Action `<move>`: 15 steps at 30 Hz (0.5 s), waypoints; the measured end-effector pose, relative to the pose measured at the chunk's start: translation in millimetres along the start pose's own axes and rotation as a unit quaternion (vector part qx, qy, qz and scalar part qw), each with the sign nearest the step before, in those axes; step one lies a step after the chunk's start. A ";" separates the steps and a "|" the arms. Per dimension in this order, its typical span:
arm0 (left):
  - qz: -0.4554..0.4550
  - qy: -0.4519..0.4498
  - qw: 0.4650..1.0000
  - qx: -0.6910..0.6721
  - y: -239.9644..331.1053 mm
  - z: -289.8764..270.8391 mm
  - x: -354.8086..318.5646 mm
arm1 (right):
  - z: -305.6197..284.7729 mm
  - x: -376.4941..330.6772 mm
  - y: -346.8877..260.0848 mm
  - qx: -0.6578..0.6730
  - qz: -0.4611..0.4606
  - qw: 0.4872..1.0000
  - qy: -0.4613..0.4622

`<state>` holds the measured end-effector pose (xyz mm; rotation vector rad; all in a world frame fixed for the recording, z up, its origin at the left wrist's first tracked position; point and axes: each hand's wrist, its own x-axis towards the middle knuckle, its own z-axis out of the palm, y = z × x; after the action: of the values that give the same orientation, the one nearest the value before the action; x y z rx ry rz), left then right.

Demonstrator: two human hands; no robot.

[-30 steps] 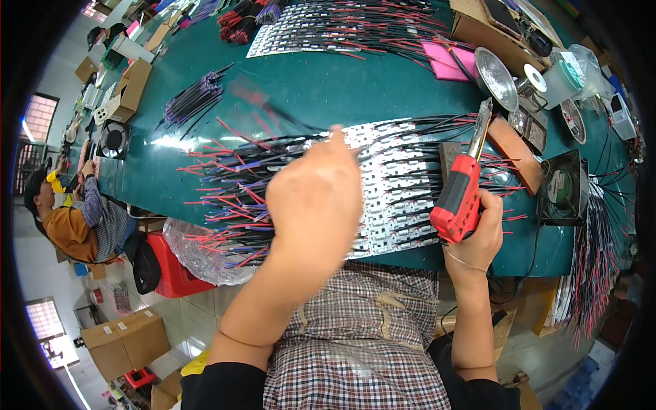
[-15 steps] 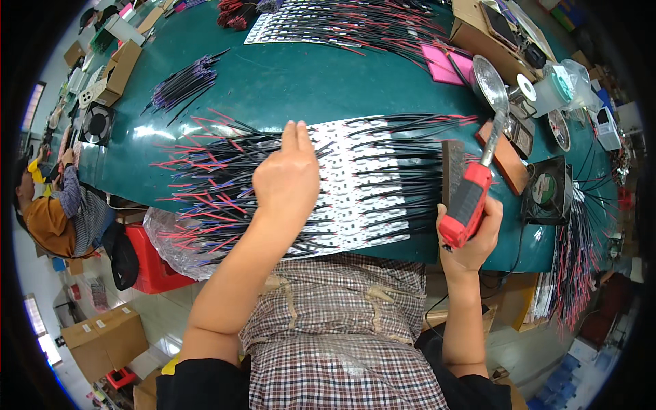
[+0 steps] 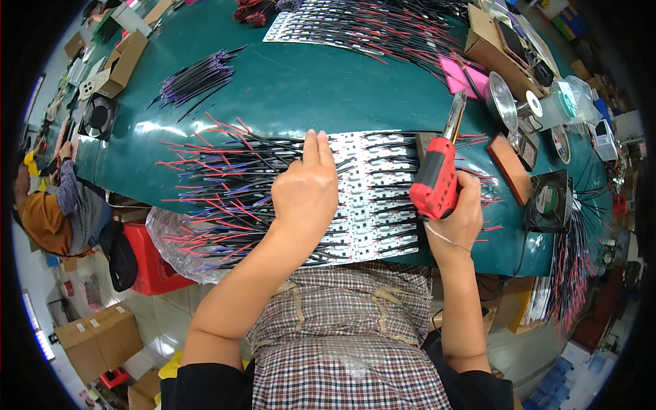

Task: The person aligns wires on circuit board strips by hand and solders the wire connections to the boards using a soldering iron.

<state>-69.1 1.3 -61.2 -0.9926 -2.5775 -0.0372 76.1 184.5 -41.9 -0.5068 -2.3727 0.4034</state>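
A white panel of small circuit boards point(image 3: 355, 205) lies in front of me, with black, red and blue wires point(image 3: 225, 184) fanning out on its left and black wires with red tips on its right. My left hand point(image 3: 307, 188) rests over the panel's left part and wires, index and middle fingers stretched out flat, the others folded. In my right hand point(image 3: 459, 222) is a red-and-black soldering gun point(image 3: 436, 179), its metal tip pointing up and away. A dark bar point(image 3: 424, 142) shows behind the gun, over the panel's right-hand wires; whether my right fingers also touch it is hidden.
Another wired panel point(image 3: 307, 27) lies at the far side, with a purple-black wire bundle point(image 3: 198, 78) to its left. At right are an orange-brown block point(image 3: 510, 168), a fan point(image 3: 549, 200), a metal dish point(image 3: 502, 101) and a cardboard box point(image 3: 488, 51). A person point(image 3: 51, 212) sits far left.
My right hand has moved left with the soldering gun, which now points more upright. The dark bar has shifted left toward the panel. My left hand keeps its place on the panel.
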 end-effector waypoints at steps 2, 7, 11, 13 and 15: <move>0.002 -0.007 1.000 -0.009 -5.3 -6.5 -0.6 | 1.4 -1.8 -0.3 0.003 0.010 1.000 -0.004; 0.000 -0.048 0.999 -0.020 -40.4 -26.3 -8.6 | 2.2 -2.5 0.4 0.000 0.024 1.000 -0.010; -0.027 -0.072 0.997 -0.033 -60.9 -38.8 -18.9 | 2.6 -3.9 -0.8 0.009 0.043 0.999 -0.017; -0.053 -0.099 0.992 -0.059 -68.1 -47.1 -20.8 | 1.8 -4.0 -1.4 0.004 0.041 0.999 -0.015; -0.058 -0.085 0.992 -0.066 -75.2 -52.3 -24.1 | 1.5 -4.5 -1.7 0.004 0.050 0.998 -0.024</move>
<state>-84.1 -78.8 -13.0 -0.9258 -2.8187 -0.1624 77.8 180.8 -44.7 -0.6189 -2.3973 0.4750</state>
